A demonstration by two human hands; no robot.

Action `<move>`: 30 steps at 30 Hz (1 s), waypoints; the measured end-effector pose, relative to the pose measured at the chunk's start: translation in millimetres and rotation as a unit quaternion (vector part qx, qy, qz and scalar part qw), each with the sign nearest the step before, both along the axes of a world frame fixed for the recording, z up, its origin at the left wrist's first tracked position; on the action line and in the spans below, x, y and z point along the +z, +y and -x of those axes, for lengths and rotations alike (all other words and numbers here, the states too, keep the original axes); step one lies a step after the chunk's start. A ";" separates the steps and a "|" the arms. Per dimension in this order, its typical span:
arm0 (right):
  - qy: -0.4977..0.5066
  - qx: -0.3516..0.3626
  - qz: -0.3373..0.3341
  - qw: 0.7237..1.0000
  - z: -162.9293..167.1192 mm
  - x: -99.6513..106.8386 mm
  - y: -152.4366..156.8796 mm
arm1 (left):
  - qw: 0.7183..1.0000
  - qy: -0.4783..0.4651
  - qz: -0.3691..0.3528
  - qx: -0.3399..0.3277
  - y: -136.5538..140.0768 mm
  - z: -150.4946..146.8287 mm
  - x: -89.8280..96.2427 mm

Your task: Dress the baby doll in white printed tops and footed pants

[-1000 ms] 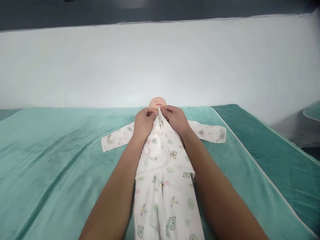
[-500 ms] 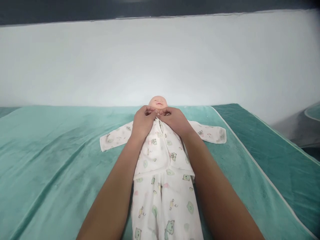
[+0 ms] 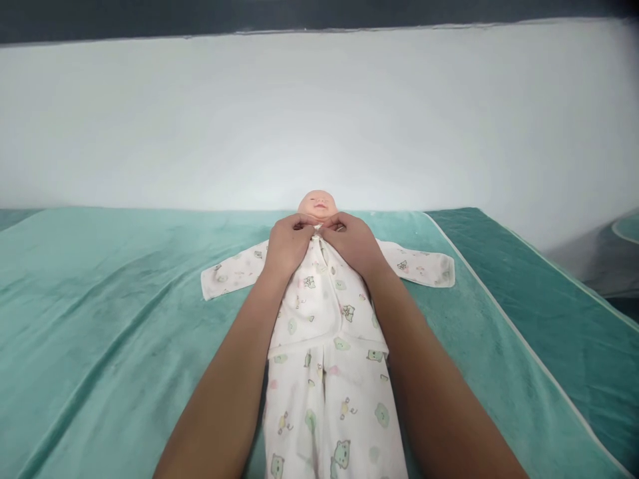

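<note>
A baby doll (image 3: 318,202) lies on its back, its head pointing away from me. It wears a white baby shirt (image 3: 312,309) printed with small bears, the sleeves spread out to both sides, and matching trousers (image 3: 332,406). At the neck, my left hand (image 3: 289,245) pinches the shirt's collar between thumb and fingers. My right hand (image 3: 353,243) pinches the collar from the other side, its fingertips close to those of the left. Below the hands the shirt front shows a small gap. The fastening at the collar is mostly hidden by my fingers.
A green cloth (image 3: 124,319) with soft folds covers the surface under the doll. To the right, past a pale seam, lies a darker green part (image 3: 539,286). A white wall (image 3: 319,113) rises behind the doll's head.
Both hands stay at the collar, with only a slight shift of the fingers. The view has moved a little; the doll and clothes lie as before.
</note>
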State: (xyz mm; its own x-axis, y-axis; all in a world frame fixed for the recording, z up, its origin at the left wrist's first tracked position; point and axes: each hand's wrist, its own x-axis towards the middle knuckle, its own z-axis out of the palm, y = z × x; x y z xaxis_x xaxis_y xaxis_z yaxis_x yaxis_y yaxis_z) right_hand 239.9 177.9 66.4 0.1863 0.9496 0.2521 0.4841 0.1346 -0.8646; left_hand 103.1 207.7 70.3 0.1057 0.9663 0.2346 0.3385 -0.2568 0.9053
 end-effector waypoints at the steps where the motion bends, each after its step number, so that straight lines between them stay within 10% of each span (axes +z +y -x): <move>1: -0.011 -0.008 -0.019 1.000 0.8 -0.8 -1.1 | 1.000 0.003 0.000 -0.002 -1.0 0.0 0.9; 22: -0.122 0.052 -0.038 0.990 -0.2 -4.7 -18.3 | 0.996 0.056 -0.073 -0.003 -13.9 8.3 -7.2; 30: -0.004 0.009 -0.060 0.998 2.4 -19.2 -33.2 | 0.987 0.105 -0.120 -0.010 -21.9 13.7 -13.2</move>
